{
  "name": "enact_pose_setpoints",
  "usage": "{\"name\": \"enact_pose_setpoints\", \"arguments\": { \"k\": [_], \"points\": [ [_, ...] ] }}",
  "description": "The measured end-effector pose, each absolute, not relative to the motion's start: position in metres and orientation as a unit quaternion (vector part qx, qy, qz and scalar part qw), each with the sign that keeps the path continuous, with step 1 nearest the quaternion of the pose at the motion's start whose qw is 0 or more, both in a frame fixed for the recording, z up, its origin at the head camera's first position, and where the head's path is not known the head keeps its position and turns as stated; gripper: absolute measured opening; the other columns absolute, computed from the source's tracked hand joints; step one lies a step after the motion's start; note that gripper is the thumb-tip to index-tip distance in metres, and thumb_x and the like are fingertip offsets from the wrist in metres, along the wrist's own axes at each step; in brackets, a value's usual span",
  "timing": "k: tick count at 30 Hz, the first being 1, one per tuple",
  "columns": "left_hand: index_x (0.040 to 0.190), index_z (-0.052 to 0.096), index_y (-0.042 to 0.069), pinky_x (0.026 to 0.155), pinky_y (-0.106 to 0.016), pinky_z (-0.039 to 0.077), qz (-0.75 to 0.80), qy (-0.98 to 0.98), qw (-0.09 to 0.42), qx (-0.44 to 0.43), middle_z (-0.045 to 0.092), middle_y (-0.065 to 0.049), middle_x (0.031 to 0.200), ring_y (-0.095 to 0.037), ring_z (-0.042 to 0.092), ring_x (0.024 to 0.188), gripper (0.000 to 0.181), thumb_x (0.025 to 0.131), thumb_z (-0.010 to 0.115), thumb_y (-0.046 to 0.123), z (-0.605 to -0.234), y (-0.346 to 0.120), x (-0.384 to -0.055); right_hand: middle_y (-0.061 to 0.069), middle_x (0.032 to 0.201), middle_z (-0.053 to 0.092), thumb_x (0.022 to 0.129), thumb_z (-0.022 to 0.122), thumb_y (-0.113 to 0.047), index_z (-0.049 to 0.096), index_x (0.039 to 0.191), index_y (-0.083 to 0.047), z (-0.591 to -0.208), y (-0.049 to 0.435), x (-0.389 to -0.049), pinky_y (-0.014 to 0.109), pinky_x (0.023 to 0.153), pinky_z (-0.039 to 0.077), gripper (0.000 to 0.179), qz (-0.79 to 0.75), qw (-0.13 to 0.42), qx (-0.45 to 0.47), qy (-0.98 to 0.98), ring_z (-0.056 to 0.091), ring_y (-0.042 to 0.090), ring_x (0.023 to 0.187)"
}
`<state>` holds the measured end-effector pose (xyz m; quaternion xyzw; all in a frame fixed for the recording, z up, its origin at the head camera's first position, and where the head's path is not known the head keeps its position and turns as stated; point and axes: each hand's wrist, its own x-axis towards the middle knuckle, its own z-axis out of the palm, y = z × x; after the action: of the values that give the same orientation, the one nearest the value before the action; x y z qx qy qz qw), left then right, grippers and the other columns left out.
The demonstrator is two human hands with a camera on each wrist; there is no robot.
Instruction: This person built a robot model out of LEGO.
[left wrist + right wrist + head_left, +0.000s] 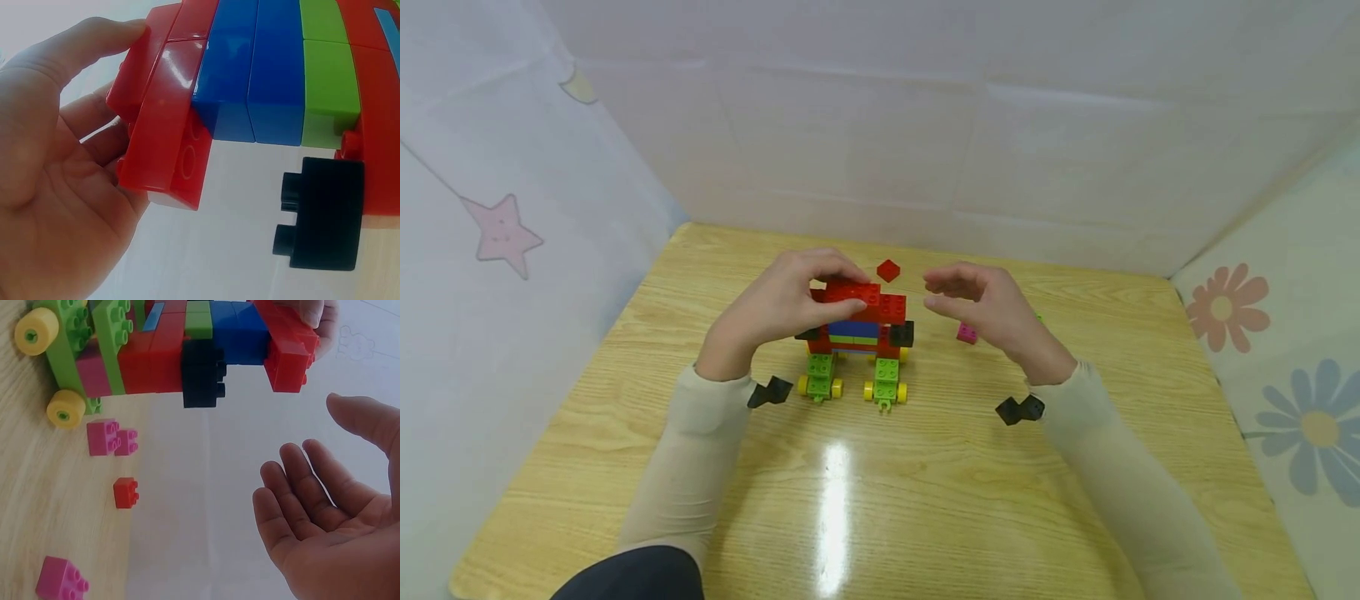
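A tall toy-brick vehicle stands on the table, with red bricks on top, a blue layer (pixel 852 328) and a green layer below. Its black bricks (pixel 328 212) jut out at the sides, and green wheeled bases (pixel 886 375) with yellow wheels carry it. My left hand (pixel 778 296) grips the topmost red brick (pixel 147 69), thumb on the near side and fingers behind, partly hidden. Another red brick (pixel 165 125) sits under it, overhanging the blue. To the right of the vehicle, my right hand (pixel 988 304) hovers apart from it, holding nothing, fingers loosely bent.
Loose on the wooden table (pixel 925 500) lie a red brick (pixel 888 270) behind the vehicle and pink bricks (pixel 61 578) to its right. A bit of green shows beyond the right wrist. A pale cloth wall (pixel 880 150) borders the table's back edge.
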<state>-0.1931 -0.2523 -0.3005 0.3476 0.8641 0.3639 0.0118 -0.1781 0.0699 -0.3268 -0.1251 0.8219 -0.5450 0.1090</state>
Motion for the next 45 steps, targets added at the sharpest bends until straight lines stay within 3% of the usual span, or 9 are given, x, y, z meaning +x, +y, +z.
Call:
{"name": "enact_pose_setpoints", "arguments": {
  "k": [14,23,32,45],
  "points": [
    [0.131,0.082,0.021,0.1,-0.045,0.063,0.36,0.865,0.012,0.349,0.08,0.004,0.129,-0.016,0.072,0.11,0.028,0.103,0.085,0.025,-0.301,-0.253,-0.192,0.007,0.152,0.071,0.107,0.08,-0.03,0.07,0.147,-0.015,-0.351,0.1,-0.178,0.049,0.119,0.054,0.044,-0.536,0.114,-0.087,0.832,0.07,0.028,0.136],
    [0.131,0.081,0.021,0.101,-0.046,0.063,0.36,0.868,0.019,0.343,0.08,0.005,0.129,-0.016,0.071,0.108,0.028,0.103,0.084,0.025,-0.3,-0.254,-0.192,0.016,0.155,0.068,0.105,0.082,-0.031,0.071,0.146,-0.013,-0.381,0.12,-0.183,0.056,0.122,0.051,0.046,-0.517,0.115,-0.078,0.845,0.067,0.033,0.136],
    [0.132,0.081,0.021,0.102,-0.047,0.063,0.36,0.869,0.022,0.34,0.079,0.005,0.13,-0.017,0.071,0.11,0.029,0.103,0.084,0.025,-0.3,-0.253,-0.192,0.016,0.157,0.067,0.105,0.081,-0.023,0.064,0.154,-0.006,-0.409,0.128,-0.189,0.06,0.124,0.051,0.054,-0.496,0.126,-0.057,0.858,0.064,0.039,0.142],
    [0.132,0.081,0.021,0.104,-0.051,0.064,0.364,0.868,0.025,0.336,0.079,0.004,0.13,-0.017,0.072,0.111,0.029,0.103,0.084,0.025,-0.3,-0.254,-0.192,0.016,0.16,0.063,0.107,0.079,-0.023,0.06,0.157,-0.005,-0.428,0.128,-0.197,0.061,0.122,0.053,0.056,-0.449,0.105,-0.071,0.885,0.061,0.041,0.147]
  ]
}}
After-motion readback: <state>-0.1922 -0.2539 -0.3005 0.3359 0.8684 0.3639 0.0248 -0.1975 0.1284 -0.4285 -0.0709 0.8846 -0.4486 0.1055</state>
